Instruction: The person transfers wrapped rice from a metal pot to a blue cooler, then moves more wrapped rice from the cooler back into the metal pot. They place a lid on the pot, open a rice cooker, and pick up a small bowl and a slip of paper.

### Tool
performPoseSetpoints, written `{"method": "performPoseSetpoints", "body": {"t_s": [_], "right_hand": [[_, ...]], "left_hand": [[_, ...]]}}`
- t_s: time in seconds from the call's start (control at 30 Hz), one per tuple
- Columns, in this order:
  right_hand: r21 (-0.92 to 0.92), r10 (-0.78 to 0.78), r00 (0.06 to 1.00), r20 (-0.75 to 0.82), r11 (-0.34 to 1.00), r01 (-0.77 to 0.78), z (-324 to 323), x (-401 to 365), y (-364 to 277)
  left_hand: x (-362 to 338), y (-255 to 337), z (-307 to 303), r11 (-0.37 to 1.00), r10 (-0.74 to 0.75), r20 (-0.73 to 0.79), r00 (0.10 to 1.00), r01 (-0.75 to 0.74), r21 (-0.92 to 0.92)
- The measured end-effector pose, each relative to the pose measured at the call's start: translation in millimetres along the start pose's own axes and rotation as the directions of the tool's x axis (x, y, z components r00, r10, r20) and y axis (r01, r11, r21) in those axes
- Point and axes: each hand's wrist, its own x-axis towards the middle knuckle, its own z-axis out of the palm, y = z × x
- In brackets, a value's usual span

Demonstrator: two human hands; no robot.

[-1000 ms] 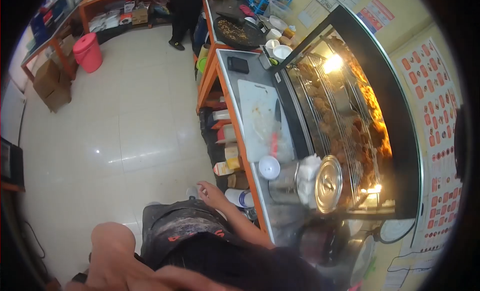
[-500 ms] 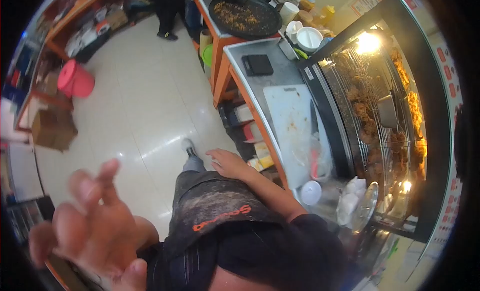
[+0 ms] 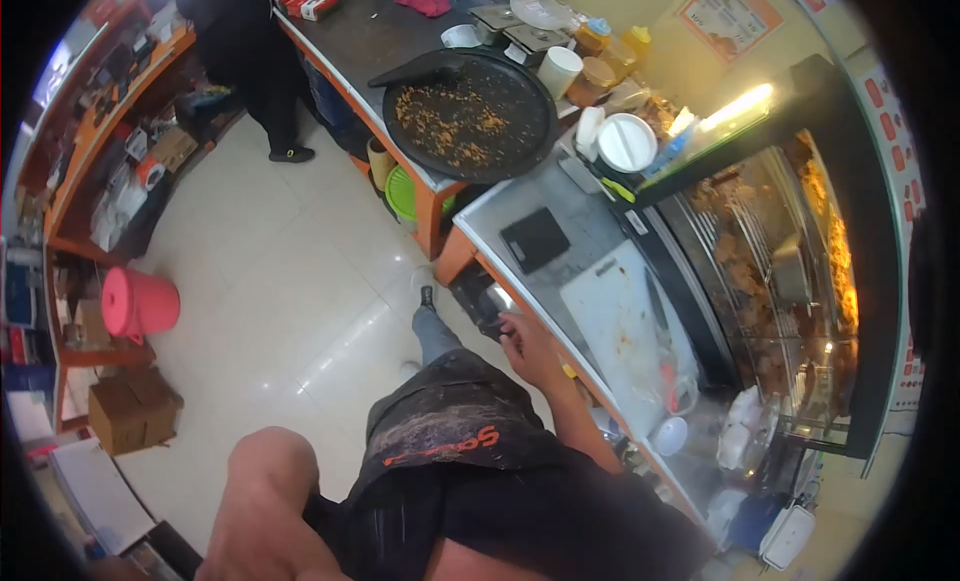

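Observation:
My right hand [image 3: 530, 349] hangs low beside the orange front edge of the steel counter [image 3: 487, 221]. Its fingers are loosely bent and apart, and nothing shows in them. At the lower left, my left arm is bent close to the camera; the part of my left hand [image 3: 268, 541] that shows is blurred, and its fingers are hidden. On the counter near my right arm lie a white cutting board [image 3: 612, 311] and a black flat scale-like device [image 3: 535, 239]. A clear plastic bag [image 3: 672, 381] rests at the board's near end.
A large round black tray [image 3: 470, 151] with brown crumbs sits on the far table. A lit glass display case [image 3: 770, 271] with fried food stands at right. On the floor at left are a pink bucket [image 3: 140, 303] and cardboard box [image 3: 133, 411]. A person in black [image 3: 250, 61] stands ahead.
My left hand has dropped from its spread, raised pose toward the bottom edge. The view has shifted forward, showing more of the far table and the other person. My right hand stays low by the counter.

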Motion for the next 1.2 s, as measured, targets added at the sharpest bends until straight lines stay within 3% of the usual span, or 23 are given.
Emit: {"method": "performPoseSetpoints", "body": {"t_s": [0.2, 0.37, 0.47, 0.53, 0.57, 0.67, 0.7, 0.77, 0.8, 0.83, 0.9, 0.97, 1.03, 1.1, 1.2], "right_hand": [[0.041, 0.044, 0.999, -0.027, 0.998, -0.043, 20.7, 125.0, 0.9], [0.128, 0.054, 0.982, -0.18, 0.991, -0.031, -7.3, 242.4, -28.1], [0.134, 0.109, 0.961, -0.253, 0.988, -0.076, -28.0, 283.0, -28.0], [0.102, 0.168, 0.933, -0.319, 0.984, -0.143, -43.4, 301.8, -30.6], [0.095, 0.253, 0.888, -0.384, 0.968, -0.234, -40.1, 300.9, -24.1], [0.087, 0.403, 0.712, -0.575, 0.896, -0.436, -26.1, 274.7, -1.7], [0.151, 0.533, 0.573, -0.622, 0.8, -0.58, -20.7, 266.7, -7.0], [0.198, 0.603, 0.324, -0.729, 0.639, -0.744, -4.7, 240.3, -21.0], [0.212, 0.614, 0.196, -0.764, 0.527, -0.823, 7.7, 220.9, -33.2], [0.178, 0.574, 0.15, -0.805, 0.475, -0.862, 13.9, 215.4, -50.8], [0.271, 0.574, -0.047, -0.817, 0.311, -0.911, 23.9, 237.7, -99.9], [0.205, 0.554, -0.047, -0.831, 0.226, -0.952, 39.8, 251.4, -131.0], [0.174, 0.564, -0.038, -0.825, 0.189, -0.966, 50.0, 277.6, -151.9], [0.156, 0.579, -0.034, -0.814, 0.162, -0.974, 56.5, 306.4, -172.9], [0.139, 0.569, -0.008, -0.822, 0.187, -0.973, 59.5, 346.2, -186.9]], "left_hand": [[100.4, -62.8, -83.6, 0.995, -0.053, 0.028, 0.998, 0.051, 0.081], [193.9, -122.8, -149.8, 0.988, -0.095, 0.052, 0.994, 0.088, 0.125], [237.8, -161.5, -198.7, 0.974, -0.131, -0.016, 0.991, 0.132, 0.185], [256.5, -192.9, -245.4, 0.925, -0.268, -0.157, 0.951, 0.299, 0.235], [264.5, -212.4, -271.4, 0.886, -0.341, -0.22, 0.914, 0.391, 0.249], [280.8, -284.0, -361.7, 0.748, -0.519, -0.187, 0.834, 0.549, 0.373], [289.0, -310.8, -381.0, 0.679, -0.562, -0.212, 0.799, 0.593, 0.433], [306.4, -360.8, -412.5, 0.619, -0.645, -0.153, 0.749, 0.629, 0.471], [311.6, -389.6, -433.5, 0.595, -0.649, -0.09, 0.755, 0.578, 0.558], [316.3, -422.3, -455.5, 0.576, -0.653, -0.025, 0.757, 0.518, 0.633], [323.4, -489.1, -492.5, 0.5, -0.616, 0.119, 0.778, 0.27, 0.822], [335.0, -538.0, -504.7, 0.376, -0.691, 0.058, 0.721, 0.289, 0.881], [331.9, -593.3, -525.0, 0.527, -0.667, 0.099, 0.739, 0.374, 0.763], [338.1, -622.6, -517.3, 0.556, -0.703, 0.1, 0.704, 0.457, 0.694], [343.7, -645.8, -506.5, 0.501, -0.696, 0.182, 0.695, 0.287, 0.816]]}}
